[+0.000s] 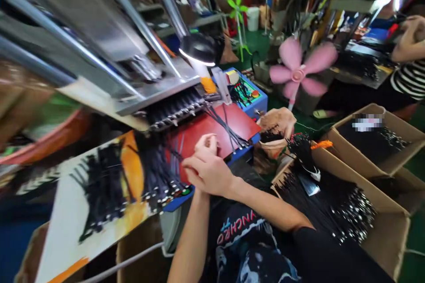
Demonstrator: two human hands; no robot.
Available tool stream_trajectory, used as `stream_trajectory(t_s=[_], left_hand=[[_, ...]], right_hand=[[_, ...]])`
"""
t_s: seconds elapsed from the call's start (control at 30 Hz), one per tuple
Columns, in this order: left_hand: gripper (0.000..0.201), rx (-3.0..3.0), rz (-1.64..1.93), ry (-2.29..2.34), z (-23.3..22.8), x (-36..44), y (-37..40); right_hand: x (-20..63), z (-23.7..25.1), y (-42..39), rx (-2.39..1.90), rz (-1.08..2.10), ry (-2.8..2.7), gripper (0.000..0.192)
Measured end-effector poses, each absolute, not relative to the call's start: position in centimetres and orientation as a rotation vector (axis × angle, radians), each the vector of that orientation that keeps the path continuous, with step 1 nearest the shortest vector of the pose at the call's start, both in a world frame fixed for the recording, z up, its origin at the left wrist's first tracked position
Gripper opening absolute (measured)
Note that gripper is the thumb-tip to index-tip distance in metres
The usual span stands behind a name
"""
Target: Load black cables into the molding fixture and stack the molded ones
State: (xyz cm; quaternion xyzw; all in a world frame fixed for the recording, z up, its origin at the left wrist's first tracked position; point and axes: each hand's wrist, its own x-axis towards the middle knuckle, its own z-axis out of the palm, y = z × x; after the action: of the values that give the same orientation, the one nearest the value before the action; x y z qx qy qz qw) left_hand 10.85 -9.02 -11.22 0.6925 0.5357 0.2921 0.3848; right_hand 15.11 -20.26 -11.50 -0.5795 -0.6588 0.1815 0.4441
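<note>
My right hand (pixel 212 172) crosses over my left wrist in front of a red work surface (pixel 244 121). Its fingers are curled, and whatever they hold is hidden. Behind it, partly covered, my left hand (pixel 208 141) has bent fingers; its contents do not show. A bundle of thin black cables (pixel 227 128) with shiny tips lies on the red surface, right of my hands. To the left, more black cables (pixel 159 172) hang towards the front edge. Beyond my hands, a row of dark cable ends (pixel 179 108) sits beneath a metal press (pixel 159 90).
A white board (pixel 66 216) with black cables is at left. A lit lamp (pixel 198 51) hangs over a blue control box (pixel 260 99). Cardboard boxes (pixel 392 234) of cables, a brown bag (pixel 279 119) and a pink fan (pixel 299 73) stand right. A person (pixel 411 70) sits far right.
</note>
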Motion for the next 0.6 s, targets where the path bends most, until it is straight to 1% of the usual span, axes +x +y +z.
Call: stream_trajectory(t_s=[0.07,0.1,0.17,0.2,0.27,0.3,0.37,0.47,0.53,0.6], left_hand=[[0.02,1.748,0.812,1.309,-12.9,10.9,-8.3],[0.015,1.747,0.849,1.278,-13.5,10.8,-7.9],[0.016,1.747,0.896,1.239,-14.3,10.5,-7.4],[0.017,1.749,0.916,1.223,-14.5,10.4,-7.3],[0.019,1.758,0.962,1.187,-14.7,10.3,-7.2],[0.02,1.765,0.982,1.169,-14.8,10.3,-7.2],[0.022,1.785,0.999,1.142,-14.8,10.3,-7.3],[0.023,1.807,0.978,1.138,-14.7,10.3,-7.4],[0.024,1.812,0.967,1.145,-14.6,10.3,-7.5],[0.025,1.812,0.965,1.15,-14.5,10.3,-7.5]], right_hand=[[17.1,-13.8,-24.9,-1.641,0.48,-1.514,0.022],[18.7,-15.3,-27.9,-1.772,0.502,-1.429,0.022],[22.5,-18.9,-34.5,-2.083,0.518,-1.201,0.032],[24.5,-20.7,-37.6,-2.229,0.538,-1.099,0.033],[27.9,-24.4,-42.7,-2.49,0.595,-0.931,0.03],[29.2,-26.1,-44.5,-2.603,0.62,-0.856,0.031],[30.8,-29.0,-46.2,-2.787,0.66,-0.733,0.044],[31.9,-32.3,-45.7,-2.975,0.687,-0.612,0.061],[32.5,-33.8,-44.7,-3.053,0.703,-0.57,0.064],[33.3,-34.8,-44.1,-3.104,0.729,-0.549,0.06]])
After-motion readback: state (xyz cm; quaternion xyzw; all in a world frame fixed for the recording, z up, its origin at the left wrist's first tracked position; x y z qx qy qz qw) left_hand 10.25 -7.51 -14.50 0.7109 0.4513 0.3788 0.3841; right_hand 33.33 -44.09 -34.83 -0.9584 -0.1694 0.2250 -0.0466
